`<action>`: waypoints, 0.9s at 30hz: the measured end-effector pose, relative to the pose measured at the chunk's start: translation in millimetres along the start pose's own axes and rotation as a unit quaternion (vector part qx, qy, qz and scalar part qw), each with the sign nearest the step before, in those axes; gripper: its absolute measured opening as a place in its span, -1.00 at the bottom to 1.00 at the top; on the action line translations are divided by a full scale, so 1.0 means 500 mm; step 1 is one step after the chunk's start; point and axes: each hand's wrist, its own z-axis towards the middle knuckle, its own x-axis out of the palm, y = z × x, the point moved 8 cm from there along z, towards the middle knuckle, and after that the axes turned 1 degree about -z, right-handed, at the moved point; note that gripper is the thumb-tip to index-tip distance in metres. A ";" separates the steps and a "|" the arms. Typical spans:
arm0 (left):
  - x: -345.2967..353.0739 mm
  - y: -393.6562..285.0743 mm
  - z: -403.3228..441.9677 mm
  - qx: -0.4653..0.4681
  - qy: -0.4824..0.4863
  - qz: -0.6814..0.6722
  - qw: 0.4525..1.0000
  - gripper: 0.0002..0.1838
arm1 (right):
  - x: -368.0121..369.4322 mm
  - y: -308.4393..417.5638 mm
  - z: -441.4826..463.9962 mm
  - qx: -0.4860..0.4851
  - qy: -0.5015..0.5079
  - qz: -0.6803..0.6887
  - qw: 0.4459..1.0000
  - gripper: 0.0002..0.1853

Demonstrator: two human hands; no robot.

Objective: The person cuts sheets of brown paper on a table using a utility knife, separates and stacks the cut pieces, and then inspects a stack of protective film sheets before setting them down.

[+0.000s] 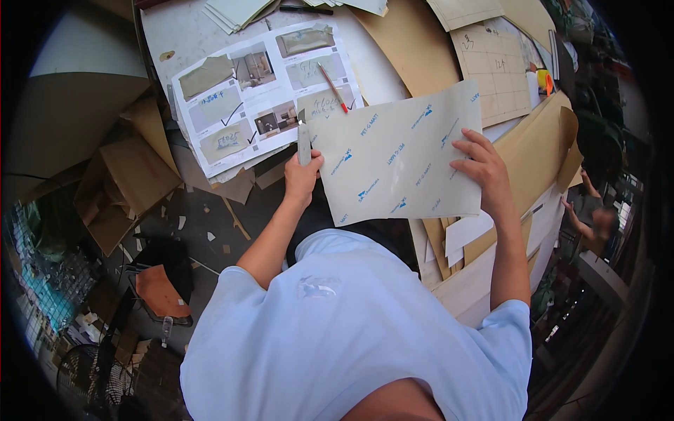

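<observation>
A pale grey-green sheet (390, 168), printed in blue with "PET-G MATT", is held in front of my body over the table edge. My right hand (488, 172) grips its right side, fingers on top and thumb hidden beneath. In my left hand (302, 175) is a utility knife (304, 144), blade end pointing away from me. That hand is at the sheet's left edge; whether it also pinches the sheet, I cannot tell. Just beyond lie printed pages (263, 133) with photos, handwritten sample pieces and check marks. A red and white pen (333, 88) rests on them.
Brown boards (414, 49) and a marked tan panel (491, 70) cover the table's far right. A black pen (306, 10) lies at the back. On the floor at left are an open cardboard box (130, 179), a chair (163, 289) and scraps. Another person's arms (579, 217) show at far right.
</observation>
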 end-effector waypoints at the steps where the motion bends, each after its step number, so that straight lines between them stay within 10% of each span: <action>1: -0.001 -0.002 -0.001 -0.001 0.000 0.001 1.000 -0.84 | 0.001 -0.002 0.000 0.002 0.001 0.001 1.000 -0.70; 27: 0.185 -0.092 -0.101 0.030 0.202 0.073 0.976 -0.75 | -0.078 0.047 -0.476 0.235 -0.093 0.037 0.967 -0.72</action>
